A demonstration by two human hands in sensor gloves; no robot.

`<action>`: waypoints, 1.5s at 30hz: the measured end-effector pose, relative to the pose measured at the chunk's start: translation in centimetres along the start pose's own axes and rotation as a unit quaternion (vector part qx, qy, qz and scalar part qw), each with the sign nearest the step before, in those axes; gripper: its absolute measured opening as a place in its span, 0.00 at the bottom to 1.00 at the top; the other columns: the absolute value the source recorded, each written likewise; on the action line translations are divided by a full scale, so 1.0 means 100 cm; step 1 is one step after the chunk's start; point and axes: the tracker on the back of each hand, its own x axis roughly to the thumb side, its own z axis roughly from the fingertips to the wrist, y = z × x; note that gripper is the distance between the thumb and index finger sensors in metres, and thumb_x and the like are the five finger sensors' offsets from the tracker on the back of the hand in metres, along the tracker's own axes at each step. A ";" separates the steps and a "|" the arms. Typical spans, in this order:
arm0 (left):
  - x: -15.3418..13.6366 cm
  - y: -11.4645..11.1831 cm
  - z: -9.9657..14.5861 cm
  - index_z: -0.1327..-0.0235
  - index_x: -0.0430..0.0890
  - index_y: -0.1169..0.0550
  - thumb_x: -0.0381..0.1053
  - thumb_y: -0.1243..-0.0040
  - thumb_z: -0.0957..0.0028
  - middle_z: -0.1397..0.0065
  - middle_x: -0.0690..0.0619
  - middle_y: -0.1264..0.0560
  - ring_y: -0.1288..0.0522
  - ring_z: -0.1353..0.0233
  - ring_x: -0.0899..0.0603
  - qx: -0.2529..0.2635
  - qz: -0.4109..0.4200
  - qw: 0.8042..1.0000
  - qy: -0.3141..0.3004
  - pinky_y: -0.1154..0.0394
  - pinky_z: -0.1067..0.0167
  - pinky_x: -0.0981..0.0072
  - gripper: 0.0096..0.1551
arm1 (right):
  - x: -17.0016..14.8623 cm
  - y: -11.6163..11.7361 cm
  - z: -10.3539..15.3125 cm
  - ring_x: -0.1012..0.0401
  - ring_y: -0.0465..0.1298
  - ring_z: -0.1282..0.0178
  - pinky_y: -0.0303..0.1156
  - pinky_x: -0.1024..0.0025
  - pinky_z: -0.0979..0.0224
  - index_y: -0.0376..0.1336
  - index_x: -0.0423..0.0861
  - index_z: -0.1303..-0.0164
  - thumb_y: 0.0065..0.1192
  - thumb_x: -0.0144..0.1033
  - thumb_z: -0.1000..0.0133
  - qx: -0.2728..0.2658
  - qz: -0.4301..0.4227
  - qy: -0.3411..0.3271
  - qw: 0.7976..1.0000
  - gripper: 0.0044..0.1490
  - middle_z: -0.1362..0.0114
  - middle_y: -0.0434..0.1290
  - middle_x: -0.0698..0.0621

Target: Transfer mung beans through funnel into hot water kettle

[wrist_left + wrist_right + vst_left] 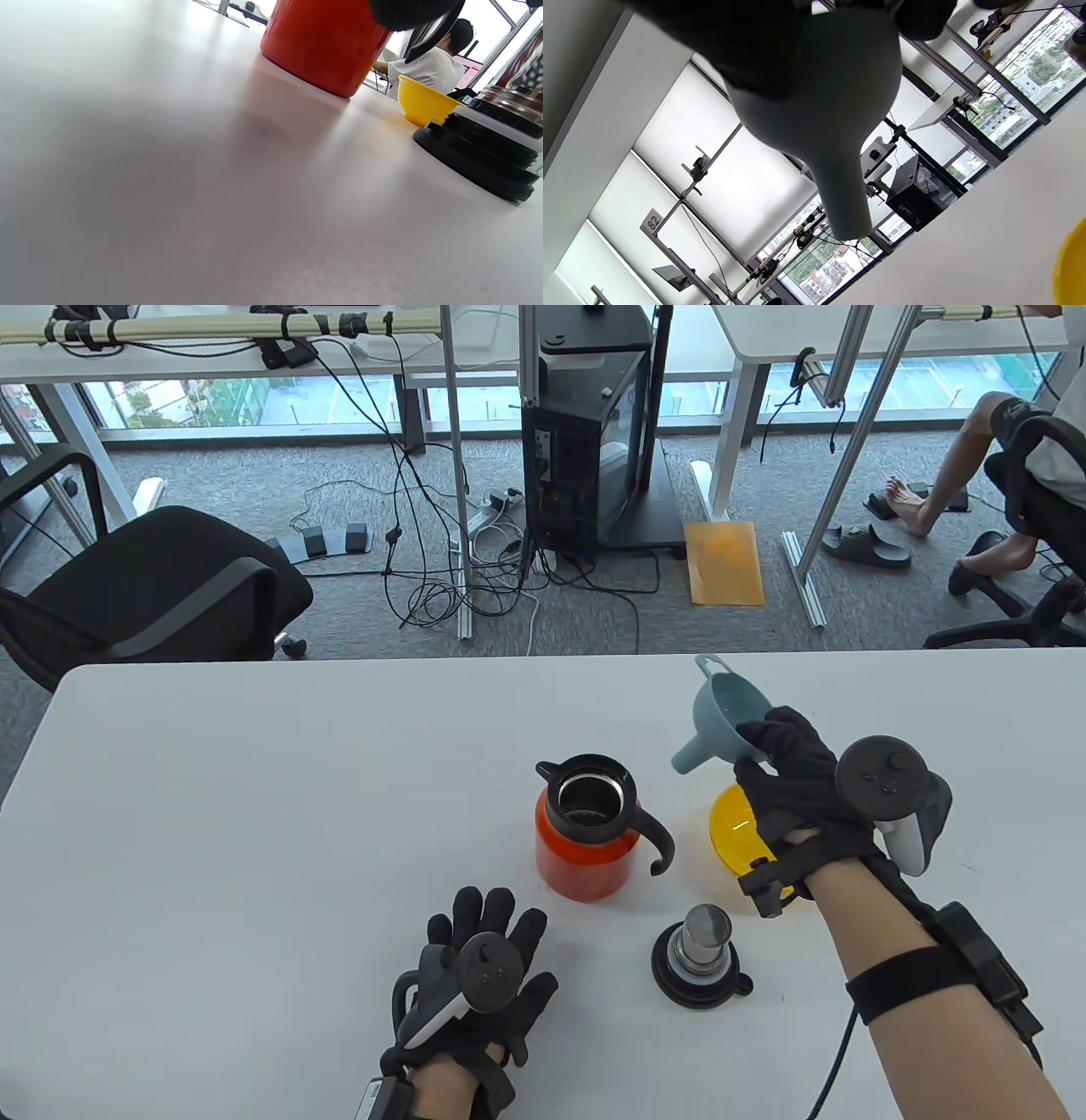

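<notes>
An orange-red kettle (585, 836) with a black rim and handle stands open at the table's middle; its base shows in the left wrist view (324, 42). My right hand (785, 768) grips a grey-blue funnel (717, 712) by its cone and holds it tilted in the air, right of the kettle, spout pointing down-left. The funnel fills the right wrist view (831, 106). A yellow bowl (734, 831) sits under my right hand, partly hidden; I cannot see beans in it. My left hand (488, 959) rests flat on the table, fingers spread, in front of the kettle, holding nothing.
The kettle's black lid (700, 959) with its steel plug lies upside down on the table in front of the bowl, also in the left wrist view (479, 165). The white table (254, 814) has its far edge just behind the funnel. Office chairs and desks stand beyond.
</notes>
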 end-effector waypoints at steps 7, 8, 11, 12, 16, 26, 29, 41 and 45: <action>0.000 0.000 0.000 0.21 0.63 0.53 0.68 0.50 0.50 0.17 0.55 0.69 0.77 0.21 0.38 -0.001 -0.001 1.000 0.001 0.74 0.30 0.35 0.46 | -0.060 -0.002 0.013 0.26 0.52 0.26 0.50 0.25 0.34 0.65 0.41 0.35 0.69 0.29 0.47 0.008 0.022 0.078 0.997 0.29 0.23 0.50 0.26; 0.000 0.000 0.000 0.21 0.63 0.53 0.68 0.50 0.50 0.17 0.55 0.69 0.77 0.21 0.38 -0.001 -0.001 1.000 0.001 0.74 0.30 0.35 0.46 | -0.066 0.000 0.015 0.25 0.52 0.26 0.51 0.25 0.34 0.64 0.41 0.35 0.69 0.30 0.47 0.012 0.022 0.086 0.996 0.29 0.23 0.49 0.26; 0.000 0.000 0.000 0.21 0.63 0.53 0.68 0.50 0.50 0.17 0.55 0.69 0.77 0.21 0.38 -0.002 -0.001 1.000 0.001 0.74 0.30 0.35 0.46 | -0.082 0.005 0.022 0.24 0.54 0.28 0.51 0.26 0.35 0.64 0.40 0.35 0.68 0.30 0.47 0.020 0.028 0.105 0.994 0.29 0.23 0.49 0.25; 0.000 0.000 0.000 0.21 0.63 0.53 0.68 0.50 0.50 0.17 0.55 0.69 0.77 0.21 0.38 -0.003 -0.001 1.000 0.001 0.74 0.30 0.35 0.46 | -0.087 0.008 0.024 0.24 0.54 0.28 0.52 0.26 0.35 0.64 0.39 0.35 0.68 0.31 0.47 0.026 0.028 0.112 0.993 0.30 0.23 0.49 0.25; 0.000 0.000 0.000 0.21 0.63 0.53 0.68 0.50 0.50 0.17 0.55 0.69 0.77 0.21 0.38 -0.004 -0.002 1.000 0.002 0.74 0.30 0.35 0.46 | -0.100 0.017 0.030 0.24 0.57 0.30 0.53 0.26 0.36 0.63 0.39 0.34 0.67 0.33 0.46 0.050 0.033 0.132 0.989 0.30 0.23 0.47 0.24; 0.001 0.000 0.000 0.21 0.63 0.54 0.68 0.50 0.50 0.17 0.55 0.69 0.77 0.21 0.38 -0.008 -0.002 1.000 0.005 0.74 0.30 0.35 0.46 | -0.102 0.022 0.038 0.24 0.53 0.28 0.51 0.25 0.36 0.51 0.31 0.22 0.64 0.38 0.44 0.073 0.084 0.125 0.986 0.46 0.24 0.39 0.23; 0.001 0.000 0.000 0.21 0.63 0.54 0.68 0.50 0.50 0.17 0.55 0.69 0.77 0.21 0.38 -0.007 -0.003 1.000 0.006 0.74 0.30 0.35 0.46 | -0.095 0.016 0.039 0.23 0.45 0.27 0.49 0.25 0.35 0.48 0.33 0.20 0.64 0.39 0.44 0.064 0.073 0.113 0.989 0.48 0.24 0.34 0.23; 0.002 -0.003 0.000 0.21 0.63 0.54 0.68 0.50 0.50 0.17 0.55 0.69 0.77 0.21 0.38 -0.011 -0.003 1.000 0.007 0.74 0.30 0.35 0.46 | -0.034 0.010 0.055 0.22 0.38 0.28 0.45 0.24 0.35 0.51 0.34 0.20 0.65 0.42 0.44 0.108 0.024 0.008 0.994 0.47 0.24 0.32 0.24; 0.002 -0.003 0.000 0.21 0.63 0.54 0.68 0.50 0.50 0.17 0.55 0.69 0.77 0.21 0.38 -0.011 0.001 1.000 0.009 0.74 0.30 0.35 0.46 | -0.029 0.022 0.062 0.22 0.37 0.28 0.45 0.24 0.35 0.52 0.35 0.19 0.65 0.43 0.43 0.139 0.019 -0.009 0.990 0.47 0.24 0.32 0.24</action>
